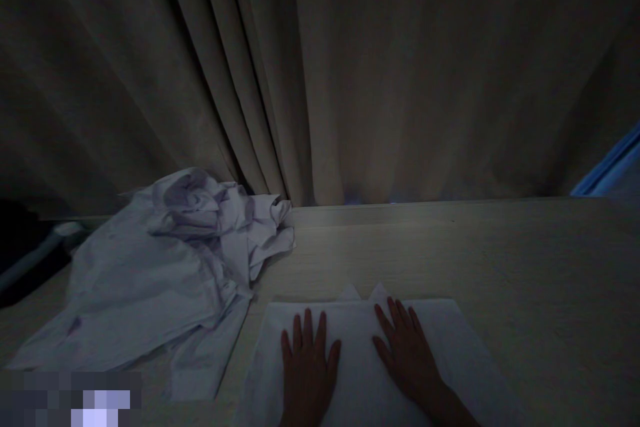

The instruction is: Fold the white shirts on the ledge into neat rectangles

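Observation:
A white shirt (355,373) lies flat and smooth on the table at the bottom centre, with two collar points sticking out past its far edge. My left hand (307,367) rests on its left half, palm down and fingers spread. On the right half lies my right hand (407,353), also flat, its fingers stretched toward the far edge. Neither hand grips the cloth. The near part of the shirt runs out of the picture.
A crumpled heap of white shirts (165,267) sits on the pale wooden table (550,293) at the left. Dark items (30,260) lie at the far left edge. Beige curtains (375,80) hang behind the table, and blue cloth (613,163) shows at the right.

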`<action>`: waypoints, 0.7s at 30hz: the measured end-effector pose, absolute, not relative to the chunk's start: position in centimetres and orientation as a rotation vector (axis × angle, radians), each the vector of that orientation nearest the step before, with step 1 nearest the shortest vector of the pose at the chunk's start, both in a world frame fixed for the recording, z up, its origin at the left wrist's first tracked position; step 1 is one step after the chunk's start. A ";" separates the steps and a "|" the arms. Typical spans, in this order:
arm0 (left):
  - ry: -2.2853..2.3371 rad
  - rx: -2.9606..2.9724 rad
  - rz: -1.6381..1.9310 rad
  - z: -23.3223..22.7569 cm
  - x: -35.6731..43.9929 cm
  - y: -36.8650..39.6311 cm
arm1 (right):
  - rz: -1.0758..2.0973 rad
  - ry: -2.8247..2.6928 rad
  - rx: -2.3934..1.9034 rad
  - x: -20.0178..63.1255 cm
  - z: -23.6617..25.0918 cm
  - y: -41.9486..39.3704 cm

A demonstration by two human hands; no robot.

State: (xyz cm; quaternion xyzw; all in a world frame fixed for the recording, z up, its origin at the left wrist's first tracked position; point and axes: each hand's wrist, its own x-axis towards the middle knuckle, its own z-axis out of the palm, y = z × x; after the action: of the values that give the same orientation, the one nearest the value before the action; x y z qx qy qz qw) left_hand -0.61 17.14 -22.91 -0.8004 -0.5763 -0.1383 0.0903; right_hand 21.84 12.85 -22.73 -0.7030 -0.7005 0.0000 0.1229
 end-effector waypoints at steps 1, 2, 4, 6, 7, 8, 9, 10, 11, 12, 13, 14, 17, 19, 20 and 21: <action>-1.721 -2.384 -0.400 -22.8 -0.5 17.2 | 0.006 -2.047 -2.047 21.9 -22.7 13.0; -1.733 -2.386 -0.393 -22.6 -0.3 17.2 | 0.007 -2.048 -2.044 21.8 -22.6 13.1; -1.765 -2.394 -0.387 -22.1 0.0 17.3 | 0.001 -2.048 -2.036 21.7 -22.3 13.3; -1.785 -2.423 -0.409 -21.6 -0.1 17.3 | -0.031 -2.039 -2.024 21.7 -21.8 13.1; -1.785 -2.435 -0.436 -21.4 -0.5 17.2 | -0.062 -2.027 -2.020 21.7 -21.6 12.8; -1.774 -2.440 -0.469 -21.2 -1.2 17.0 | -0.104 -2.006 -2.018 21.9 -21.3 12.2; -1.752 -2.433 -0.505 -21.1 -2.2 16.7 | -0.150 -1.983 -2.020 22.2 -21.0 11.4; -1.720 -2.418 -0.535 -21.2 -3.4 16.3 | -0.197 -1.958 -2.026 22.7 -20.8 10.4; -1.681 -2.397 -0.556 -21.4 -4.8 15.8 | -0.238 -1.935 -2.037 23.3 -20.7 9.1; -1.638 -2.378 -0.566 -21.8 -6.3 15.2 | -0.270 -1.917 -2.050 24.1 -20.8 7.8; -1.592 -2.370 -0.561 -22.3 -7.8 14.5 | -0.300 -1.897 -2.066 25.0 -21.0 6.3; -1.552 -2.364 -0.556 -23.0 -9.3 13.8 | -0.321 -1.881 -2.082 25.9 -21.3 4.8; -1.493 -2.376 -0.503 -25.1 -12.7 11.8 | -0.346 -1.862 -2.118 28.2 -22.8 0.9; -1.494 -2.393 -0.456 -26.1 -13.8 10.9 | -0.328 -1.883 -2.134 29.2 -23.9 -0.7; -1.493 -2.403 -0.434 -26.4 -14.1 10.5 | -0.315 -1.896 -2.142 29.5 -24.4 -1.3; -1.487 -2.414 -0.416 -26.6 -14.2 10.2 | -0.309 -1.902 -2.149 29.7 -24.9 -1.6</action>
State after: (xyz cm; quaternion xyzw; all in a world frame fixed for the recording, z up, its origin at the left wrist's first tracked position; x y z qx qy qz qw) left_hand -14.23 10.22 -26.55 -0.8344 -0.5140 -0.1437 0.1377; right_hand 29.67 -1.59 -24.86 -0.7384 -0.6537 -0.1061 0.1273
